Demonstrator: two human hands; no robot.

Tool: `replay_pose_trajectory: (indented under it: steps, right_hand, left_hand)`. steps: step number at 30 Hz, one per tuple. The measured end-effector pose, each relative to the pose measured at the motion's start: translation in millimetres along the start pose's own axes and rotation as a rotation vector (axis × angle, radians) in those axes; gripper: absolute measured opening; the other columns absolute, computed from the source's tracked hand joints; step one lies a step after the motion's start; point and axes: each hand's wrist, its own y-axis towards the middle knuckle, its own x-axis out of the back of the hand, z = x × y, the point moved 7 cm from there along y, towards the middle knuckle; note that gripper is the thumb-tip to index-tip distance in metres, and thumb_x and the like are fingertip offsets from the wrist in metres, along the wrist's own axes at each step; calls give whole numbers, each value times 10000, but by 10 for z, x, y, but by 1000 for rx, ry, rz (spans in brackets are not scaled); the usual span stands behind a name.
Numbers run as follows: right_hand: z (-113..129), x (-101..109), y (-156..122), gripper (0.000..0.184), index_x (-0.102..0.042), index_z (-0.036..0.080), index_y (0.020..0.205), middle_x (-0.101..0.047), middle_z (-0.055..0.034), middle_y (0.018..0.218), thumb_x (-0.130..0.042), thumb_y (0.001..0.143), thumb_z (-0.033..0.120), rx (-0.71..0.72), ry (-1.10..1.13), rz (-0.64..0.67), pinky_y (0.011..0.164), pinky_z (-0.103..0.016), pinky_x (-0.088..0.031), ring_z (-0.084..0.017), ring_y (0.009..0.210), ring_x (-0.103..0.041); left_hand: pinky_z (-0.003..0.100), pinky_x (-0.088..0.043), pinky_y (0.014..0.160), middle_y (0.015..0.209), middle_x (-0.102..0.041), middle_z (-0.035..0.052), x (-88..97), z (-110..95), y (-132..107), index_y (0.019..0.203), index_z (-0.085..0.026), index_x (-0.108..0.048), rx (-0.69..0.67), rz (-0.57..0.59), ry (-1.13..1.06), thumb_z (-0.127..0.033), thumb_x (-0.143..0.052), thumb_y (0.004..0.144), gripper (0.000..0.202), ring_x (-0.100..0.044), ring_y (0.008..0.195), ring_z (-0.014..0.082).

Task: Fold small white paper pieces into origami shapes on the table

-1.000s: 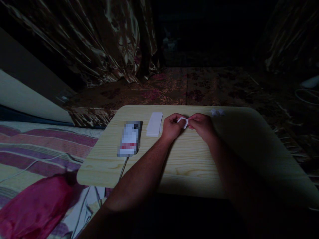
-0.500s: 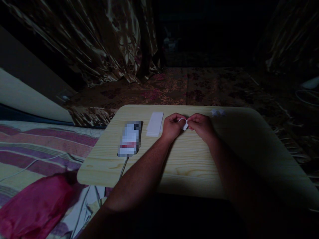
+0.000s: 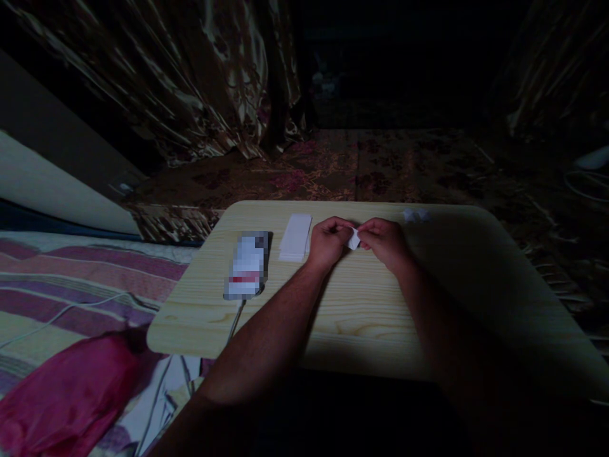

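My left hand [image 3: 327, 241] and my right hand [image 3: 386, 241] meet over the far middle of a light wooden table [image 3: 361, 304]. Both pinch a small white paper strip [image 3: 353, 238] between their fingertips, and it is bunched into a short folded piece. Just left of my left hand lies a stack of white paper strips [image 3: 295, 237]. Two small white folded paper pieces [image 3: 415, 216] rest near the table's far right edge.
A phone [image 3: 247, 265] lies on the table's left part with a cable running off the near edge. A striped bedcover [image 3: 71, 285] and a red cloth [image 3: 71, 393] lie to the left. Patterned carpet and curtains lie beyond the table in dim light.
The paper strip, a loose loop between my hands a second ago, is now drawn in to a smaller folded piece. My hands stay in the same spot.
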Motion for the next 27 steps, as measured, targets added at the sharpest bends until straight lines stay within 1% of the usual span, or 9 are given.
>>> replay_pose_trajectory:
  steps: [5,19,23,27]
  right_hand:
    - [-39,0,8,132,-636,160,749,-637,-1,533,-631,646,241,-37,10,2,467,-221,-424,-129,472,-576]
    - [-29,31,12,142,-640,163,755,-647,-2,547,-613,643,246,-34,-8,-28,471,-225,-433,-134,482,-587]
    - [-18,58,13,141,-637,167,760,-654,-3,573,-624,655,260,-42,6,-59,475,-224,-440,-130,489,-588]
    - [17,65,9,184,-645,156,805,-670,-15,620,-628,683,293,-28,53,-67,481,-225,-437,-125,509,-586]
  left_hand:
    - [228,-421,556,642,-651,5,19,-14,0,756,-157,-712,-16,-29,3,-238,-667,683,118,-544,567,103]
    - [229,-426,556,640,-646,5,18,-32,-8,766,-158,-711,-23,-37,22,-271,-683,685,141,-533,568,104]
    - [231,-441,577,670,-664,12,17,-3,0,832,-149,-723,-6,-27,13,-277,-683,687,197,-551,583,106]
    - [233,-451,601,728,-688,23,13,57,18,915,-139,-726,33,-12,-27,-231,-680,664,272,-570,605,107]
